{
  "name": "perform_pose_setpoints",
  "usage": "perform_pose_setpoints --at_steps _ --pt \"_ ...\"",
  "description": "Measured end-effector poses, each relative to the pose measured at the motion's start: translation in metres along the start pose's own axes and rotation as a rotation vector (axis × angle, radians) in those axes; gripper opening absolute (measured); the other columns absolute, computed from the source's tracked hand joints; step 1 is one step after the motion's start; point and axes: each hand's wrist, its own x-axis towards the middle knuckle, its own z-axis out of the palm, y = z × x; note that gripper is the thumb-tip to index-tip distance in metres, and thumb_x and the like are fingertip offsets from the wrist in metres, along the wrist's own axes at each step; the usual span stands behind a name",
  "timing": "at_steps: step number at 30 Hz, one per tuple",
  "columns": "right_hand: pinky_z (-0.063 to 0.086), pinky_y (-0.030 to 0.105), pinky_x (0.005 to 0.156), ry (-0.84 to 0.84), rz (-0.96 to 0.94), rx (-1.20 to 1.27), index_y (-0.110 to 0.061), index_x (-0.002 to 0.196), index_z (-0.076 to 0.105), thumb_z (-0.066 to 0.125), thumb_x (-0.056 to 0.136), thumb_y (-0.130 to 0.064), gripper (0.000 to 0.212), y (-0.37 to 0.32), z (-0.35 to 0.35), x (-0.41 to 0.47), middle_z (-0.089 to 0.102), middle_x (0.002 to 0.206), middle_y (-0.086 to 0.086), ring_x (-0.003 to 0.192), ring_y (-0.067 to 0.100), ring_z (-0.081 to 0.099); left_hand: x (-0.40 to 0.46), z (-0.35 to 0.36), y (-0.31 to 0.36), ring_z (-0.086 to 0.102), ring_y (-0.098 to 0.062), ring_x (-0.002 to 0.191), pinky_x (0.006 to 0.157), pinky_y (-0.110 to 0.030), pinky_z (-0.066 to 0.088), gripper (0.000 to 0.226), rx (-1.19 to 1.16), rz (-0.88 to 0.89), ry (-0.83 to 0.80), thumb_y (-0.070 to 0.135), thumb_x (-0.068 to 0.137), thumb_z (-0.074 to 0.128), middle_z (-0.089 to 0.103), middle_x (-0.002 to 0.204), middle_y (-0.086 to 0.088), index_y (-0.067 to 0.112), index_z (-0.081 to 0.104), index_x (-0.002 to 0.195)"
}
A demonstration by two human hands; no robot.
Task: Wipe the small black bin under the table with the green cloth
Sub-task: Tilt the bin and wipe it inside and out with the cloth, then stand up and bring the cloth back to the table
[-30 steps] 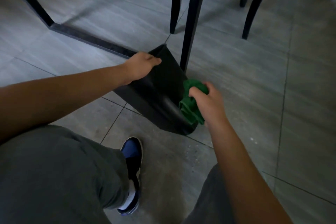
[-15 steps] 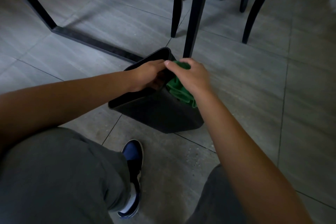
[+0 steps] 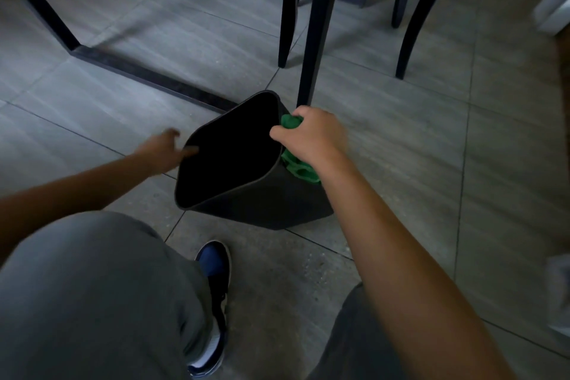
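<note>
Tiled floor | bin tilted, mouth facing camera-left | right hand clutching cloth | left hand spread

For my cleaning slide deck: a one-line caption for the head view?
Right hand presses green cloth against black bin; left hand at its rim.

Dim, greyish light; the floor shines faintly at top. The left hand is motion-blurred, and the edges bend and smear.
</note>
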Motion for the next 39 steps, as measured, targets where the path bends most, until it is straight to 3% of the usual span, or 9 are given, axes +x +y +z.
perform_pose_setpoints --at_steps 2,5,9,22,27,29,32,34,39 --pt "0.054 0.028 0.069 0.002 -0.004 0.008 -0.029 0.116 0.071 0.075 0.079 -0.050 0.043 0.000 -0.005 0.000 0.073 0.113 -0.002 0.089 0.014 0.066 -0.011 0.023 -0.020 0.069 -0.035 0.083 0.065 -0.041 0.064 0.045 -0.208 -0.154 -0.200 0.020 0.104 0.057 0.066 0.120 -0.028 0.001 0.048 0.144" --pt "0.052 0.027 0.073 0.018 0.019 0.067 -0.028 0.122 0.071 0.079 0.078 -0.042 0.047 0.009 -0.019 0.002 0.073 0.113 -0.003 0.096 0.016 0.068 -0.012 0.027 -0.020 0.070 -0.031 0.070 0.049 -0.033 0.062 0.032 -0.327 -0.100 -0.080 0.008 0.104 0.052 0.071 0.093 -0.020 0.000 0.058 0.134" --pt "0.060 0.032 0.080 0.073 0.109 0.120 -0.028 0.125 0.071 0.079 0.078 -0.038 0.048 0.037 -0.025 0.014 0.074 0.110 -0.004 0.094 0.015 0.071 -0.007 0.008 0.000 0.070 -0.038 0.092 0.082 -0.045 0.059 0.023 -0.199 0.056 0.168 0.016 0.100 0.056 0.070 0.098 -0.018 0.004 0.063 0.119" --pt "0.060 0.038 0.086 0.135 0.215 0.104 -0.028 0.128 0.066 0.076 0.085 -0.036 0.045 0.087 0.012 0.027 0.070 0.121 0.002 0.100 0.025 0.070 0.015 0.000 0.025 0.069 -0.027 0.078 0.073 -0.039 0.058 0.020 -0.010 0.193 0.176 0.024 0.099 0.057 0.072 0.099 -0.018 0.007 0.059 0.111" --pt "0.048 0.024 0.090 0.413 -0.091 0.249 -0.029 0.136 0.057 0.074 0.085 -0.022 0.055 0.050 -0.027 0.005 0.059 0.133 -0.003 0.114 0.011 0.062 -0.014 -0.024 0.049 0.073 -0.018 0.065 0.069 -0.044 0.063 0.012 -0.295 0.420 0.477 0.028 0.103 0.054 0.073 0.083 -0.002 0.019 0.059 0.109" --pt "0.055 0.021 0.092 0.292 -0.190 0.587 -0.033 0.136 0.054 0.074 0.083 -0.013 0.060 0.018 -0.051 -0.011 0.061 0.127 -0.014 0.109 -0.005 0.062 -0.032 -0.034 0.077 0.074 -0.029 0.078 0.077 -0.051 0.062 0.021 -0.491 0.470 0.334 0.029 0.105 0.051 0.074 0.083 -0.007 0.011 0.062 0.108" --pt "0.061 0.041 0.093 0.094 -0.395 0.847 -0.017 0.135 0.054 0.066 0.082 0.005 0.058 -0.019 -0.064 -0.024 0.070 0.125 0.001 0.116 0.011 0.067 -0.052 -0.043 0.119 0.071 -0.047 0.099 0.080 -0.054 0.061 0.073 -0.772 0.305 -0.378 0.066 0.101 0.032 0.076 0.101 -0.020 0.004 0.059 0.126" --pt "0.058 0.043 0.098 0.021 -0.499 0.818 -0.009 0.130 0.056 0.062 0.081 0.011 0.054 -0.031 -0.060 -0.024 0.071 0.124 0.009 0.121 0.017 0.066 -0.059 -0.040 0.130 0.071 -0.045 0.087 0.064 -0.043 0.061 0.087 -0.803 0.325 -0.741 0.076 0.095 0.018 0.072 0.111 -0.024 0.009 0.056 0.136" --pt "0.050 0.040 0.108 -0.005 -0.536 0.835 -0.007 0.126 0.056 0.058 0.075 0.012 0.054 -0.024 -0.035 -0.007 0.069 0.124 0.011 0.124 0.018 0.063 -0.048 -0.019 0.129 0.069 -0.024 0.079 0.053 -0.033 0.054 0.049 -1.137 0.314 -0.704 0.048 0.106 0.033 0.072 0.101 -0.010 0.015 0.067 0.118"
